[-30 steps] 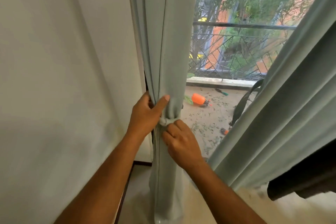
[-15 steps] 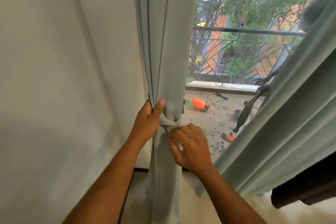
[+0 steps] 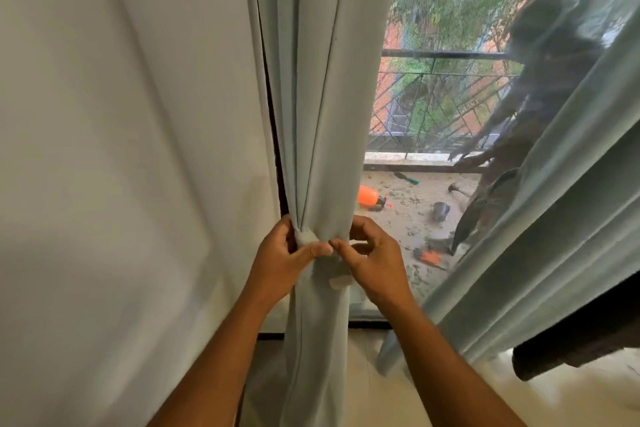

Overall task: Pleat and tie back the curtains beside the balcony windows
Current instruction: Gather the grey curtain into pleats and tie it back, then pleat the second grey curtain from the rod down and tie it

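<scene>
Both bare forearms are reaching up and forward from the lower edge, converging toward each other. The left hand (image 3: 277, 258) is curling its fingers round the gathered pale grey-green fabric curtain (image 3: 320, 149), thumb stretching rightward across the front. Just beside it, the right hand (image 3: 375, 262) is pinching at the same gathered spot, its thumb tip meeting the left thumb, remaining fingers arching loosely above
</scene>
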